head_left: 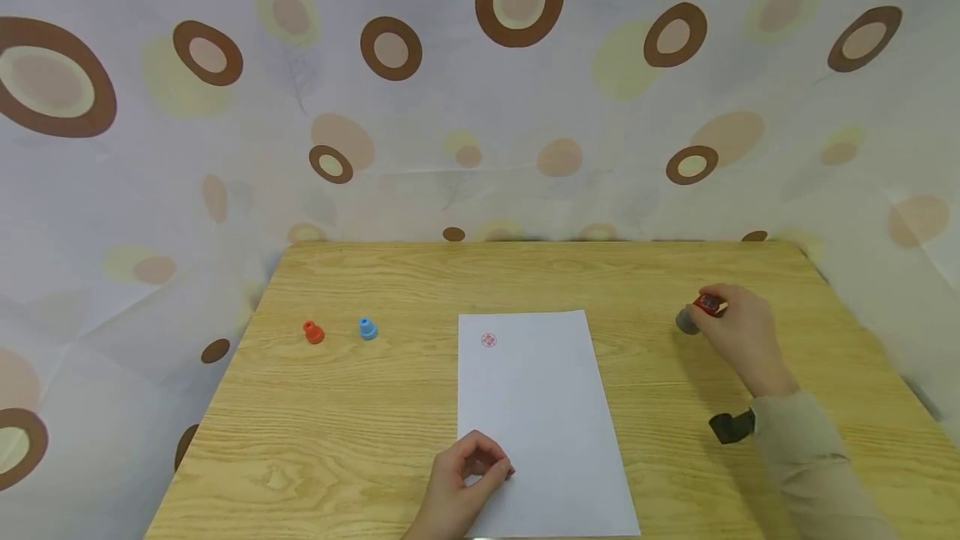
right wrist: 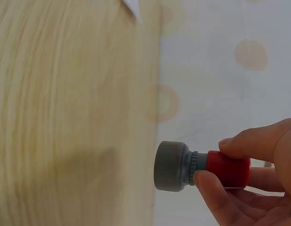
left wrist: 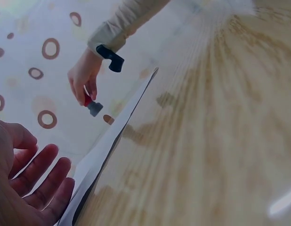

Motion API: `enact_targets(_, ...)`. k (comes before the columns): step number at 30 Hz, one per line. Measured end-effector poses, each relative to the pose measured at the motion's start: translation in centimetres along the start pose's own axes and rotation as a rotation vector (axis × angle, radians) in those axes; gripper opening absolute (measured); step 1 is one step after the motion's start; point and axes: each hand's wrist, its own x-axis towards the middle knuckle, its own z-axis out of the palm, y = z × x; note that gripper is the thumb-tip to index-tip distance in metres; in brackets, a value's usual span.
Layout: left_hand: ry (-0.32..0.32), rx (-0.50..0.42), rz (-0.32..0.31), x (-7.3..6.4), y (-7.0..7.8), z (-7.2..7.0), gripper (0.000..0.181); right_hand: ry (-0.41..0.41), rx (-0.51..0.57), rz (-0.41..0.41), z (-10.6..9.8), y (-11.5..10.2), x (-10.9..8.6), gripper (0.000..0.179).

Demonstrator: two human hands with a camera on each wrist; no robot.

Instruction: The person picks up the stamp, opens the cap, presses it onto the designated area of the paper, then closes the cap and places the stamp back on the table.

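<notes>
My right hand (head_left: 746,336) pinches a self-inking stamp (right wrist: 225,169) by its red handle, thumb on one side and fingers on the other. The stamp's round grey end (right wrist: 169,167) points away from the palm, low over the right part of the table. A sheet of white paper (head_left: 540,407) lies in the middle, with a round red stamp mark (head_left: 488,340) near its top left corner. On the lower left of that sheet rests my left hand (head_left: 465,482), its fingers loosely bent in the left wrist view.
On the left of the wooden table (head_left: 337,423) stand a small red stepped piece (head_left: 313,332) and a similar blue one (head_left: 367,328). A patterned cloth (head_left: 450,107) hangs behind the table and along both sides. A black wrist camera mount (head_left: 731,427) juts from the right sleeve.
</notes>
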Motion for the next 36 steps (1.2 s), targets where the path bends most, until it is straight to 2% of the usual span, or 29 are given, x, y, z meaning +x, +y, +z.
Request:
enact_targets(5,-0.008,0.005,-0.03,0.0,0.1,-0.1,0.006,-0.015,-0.015,0.015,0.6,1.9,0.2,0.031)
enact_targets(13,-0.014,-0.003,0.009,0.0,0.2,-0.1,0.006,-0.036,-0.013,0.023,1.8,3.9,0.3,0.032)
enact_targets(19,-0.011,-0.01,0.013,0.0,0.1,0.0,0.008,-0.045,0.002,0.017,2.3,4.7,0.2,0.035)
enact_targets(22,-0.01,-0.01,0.008,0.0,0.1,-0.1,0.009,-0.055,0.003,0.018,2.4,4.9,0.2,0.04)
enact_targets(25,0.001,-0.011,0.024,0.1,0.2,-0.1,0.007,-0.049,-0.007,0.04,2.3,4.6,0.0,0.054)
enact_targets(27,0.014,-0.01,0.035,0.1,0.3,-0.1,0.006,-0.017,-0.023,0.061,2.2,4.1,-0.3,0.061)
enact_targets(30,0.048,-0.006,0.015,0.1,0.7,-0.3,0.005,0.09,-0.039,0.085,2.2,3.0,-0.9,0.062)
enact_targets(34,0.096,-0.005,0.007,0.1,1.2,-0.8,0.008,0.215,-0.008,0.063,2.4,1.0,-1.5,0.047)
enact_targets(36,0.107,0.0,0.031,0.2,1.4,-1.1,0.01,0.227,0.053,0.039,2.5,-0.3,-2.0,0.038)
